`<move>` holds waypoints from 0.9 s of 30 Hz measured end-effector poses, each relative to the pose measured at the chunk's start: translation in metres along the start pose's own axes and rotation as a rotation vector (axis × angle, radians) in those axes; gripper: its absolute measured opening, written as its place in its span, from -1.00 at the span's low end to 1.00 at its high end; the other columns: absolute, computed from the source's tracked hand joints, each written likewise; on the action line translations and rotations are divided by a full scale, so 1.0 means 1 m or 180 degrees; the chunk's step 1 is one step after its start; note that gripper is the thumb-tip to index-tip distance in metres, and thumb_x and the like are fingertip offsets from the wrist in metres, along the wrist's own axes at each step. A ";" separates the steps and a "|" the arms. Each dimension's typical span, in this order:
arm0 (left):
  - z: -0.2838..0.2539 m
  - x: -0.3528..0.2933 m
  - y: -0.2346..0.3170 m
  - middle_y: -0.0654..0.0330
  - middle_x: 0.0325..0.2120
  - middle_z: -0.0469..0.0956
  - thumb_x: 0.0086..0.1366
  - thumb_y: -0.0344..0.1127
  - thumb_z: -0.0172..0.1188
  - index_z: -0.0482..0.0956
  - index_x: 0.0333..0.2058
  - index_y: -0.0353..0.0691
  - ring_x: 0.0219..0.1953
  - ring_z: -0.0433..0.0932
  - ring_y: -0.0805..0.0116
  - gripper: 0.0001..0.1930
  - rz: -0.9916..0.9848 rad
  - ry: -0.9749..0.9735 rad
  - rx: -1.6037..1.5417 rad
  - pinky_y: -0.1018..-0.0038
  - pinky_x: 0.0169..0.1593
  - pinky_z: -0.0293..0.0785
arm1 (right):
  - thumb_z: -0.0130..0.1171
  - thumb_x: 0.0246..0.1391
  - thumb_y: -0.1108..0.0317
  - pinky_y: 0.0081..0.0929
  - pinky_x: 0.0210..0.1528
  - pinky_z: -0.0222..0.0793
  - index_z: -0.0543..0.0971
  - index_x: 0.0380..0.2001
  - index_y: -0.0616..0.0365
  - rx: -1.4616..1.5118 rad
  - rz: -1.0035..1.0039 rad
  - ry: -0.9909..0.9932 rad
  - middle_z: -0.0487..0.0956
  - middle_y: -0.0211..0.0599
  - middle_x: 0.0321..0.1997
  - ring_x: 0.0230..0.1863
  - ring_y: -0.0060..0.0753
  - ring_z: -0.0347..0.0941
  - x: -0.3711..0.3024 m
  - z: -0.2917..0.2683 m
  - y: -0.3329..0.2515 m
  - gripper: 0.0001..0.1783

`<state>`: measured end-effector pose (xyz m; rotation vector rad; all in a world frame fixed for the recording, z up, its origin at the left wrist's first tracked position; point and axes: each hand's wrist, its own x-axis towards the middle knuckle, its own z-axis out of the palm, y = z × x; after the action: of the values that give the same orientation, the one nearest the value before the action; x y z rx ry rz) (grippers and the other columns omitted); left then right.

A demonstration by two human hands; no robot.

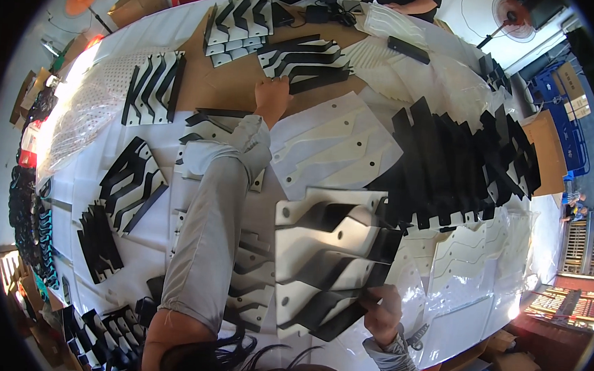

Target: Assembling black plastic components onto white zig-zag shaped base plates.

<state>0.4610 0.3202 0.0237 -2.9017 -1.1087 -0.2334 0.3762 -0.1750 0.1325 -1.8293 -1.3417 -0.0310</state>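
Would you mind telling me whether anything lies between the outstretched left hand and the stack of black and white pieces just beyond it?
Nothing visible does. The left hand lies on the brown cardboard sheet with its fingertips at the near edge of the stack of black and white pieces. The right hand holds a white panel with black strips.

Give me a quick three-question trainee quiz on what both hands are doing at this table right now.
1. True or false: the right hand grips a stack of white sheets with black angular pieces.
2. What does the left hand reach: A) the red stool, B) the black angular pieces on brown cardboard, C) the fan?
3. Fill in: the left forearm wears a ___ sleeve.

Key: 1 true; 2 B; 3 grey.
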 end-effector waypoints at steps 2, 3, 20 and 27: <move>0.006 0.007 -0.012 0.26 -0.27 0.60 0.03 -0.14 0.33 0.60 -0.27 -0.08 -0.04 0.49 0.25 -0.71 -0.0002 0.0033 0.0052 0.25 -0.08 0.38 | 0.16 -0.38 0.66 -0.43 -0.40 0.33 0.61 -0.51 0.20 0.0247 0.0058 0.0045 0.51 -0.17 -0.16 -0.38 -0.29 0.41 0.025 0.006 0.005 -0.77; 0.003 0.007 -0.017 0.28 -0.32 0.61 0.04 -0.18 0.32 0.59 -0.32 -0.08 -0.08 0.51 0.25 -0.77 0.0289 0.0286 0.0056 0.25 -0.10 0.37 | 0.13 -0.32 0.57 -0.46 -0.37 0.32 0.61 -0.49 0.24 0.0345 0.0032 0.0219 0.53 -0.13 -0.18 -0.38 -0.26 0.41 0.030 0.012 0.014 -0.81; -0.214 -0.191 -0.130 0.25 -0.47 0.44 0.24 -0.50 0.09 0.48 -0.36 -0.32 -0.39 0.38 0.50 -0.97 -0.0334 0.2226 -0.2852 0.59 -0.30 0.30 | 0.36 -0.10 0.32 -0.36 -0.24 0.39 0.58 -0.23 0.35 -0.0211 0.0419 0.1957 0.58 -0.04 -0.37 -0.37 -0.13 0.52 0.360 0.088 0.141 -0.62; -0.223 -0.277 -0.168 0.15 -0.54 0.37 -0.05 -0.61 0.04 0.44 -0.46 -0.27 -0.49 0.39 0.16 -0.85 0.0339 0.2586 -0.0691 0.37 -0.35 0.28 | 0.29 -0.16 0.44 -0.19 -0.22 0.43 0.64 -0.37 0.17 -0.1366 0.0111 0.0470 0.53 -0.13 -0.30 -0.26 -0.01 0.48 0.347 0.217 0.168 -0.81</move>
<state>0.1165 0.2453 0.1978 -2.5434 -0.7974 -1.4310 0.5624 0.2187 0.0553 -2.1551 -1.2662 -0.4581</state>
